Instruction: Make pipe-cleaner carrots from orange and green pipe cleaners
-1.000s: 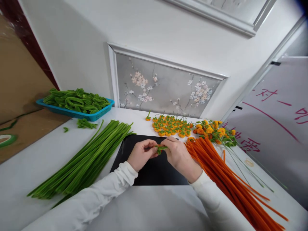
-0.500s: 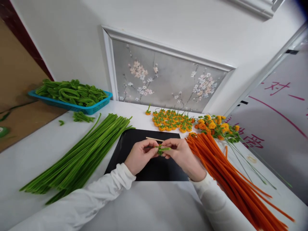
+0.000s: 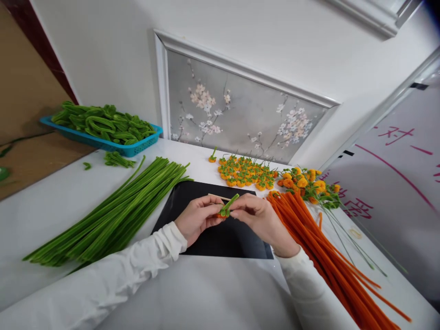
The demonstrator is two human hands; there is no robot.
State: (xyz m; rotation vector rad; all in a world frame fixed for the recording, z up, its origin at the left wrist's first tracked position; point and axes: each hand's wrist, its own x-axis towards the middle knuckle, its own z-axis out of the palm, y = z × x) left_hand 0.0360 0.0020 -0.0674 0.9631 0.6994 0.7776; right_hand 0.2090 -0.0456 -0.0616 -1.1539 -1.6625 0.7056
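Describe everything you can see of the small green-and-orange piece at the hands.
The small green-and-orange piece looks fuzzy: orange below, mostly hidden by fingers, with green loops on top and one green strand slanting up to the right. It is held above the black mat. The left hand grips its orange side; the right hand has fingertips at its right edge, contact unclear.

There is one bare left hand and one bare right hand. There is one small green-and-orange fuzzy piece, one thin pale stick, one flat black rectangular mat, one blue plastic basket, one bundle of long green fuzzy stems and one bundle of long orange fuzzy stems. The small orange-and-green flower heads crowd too closely to count.
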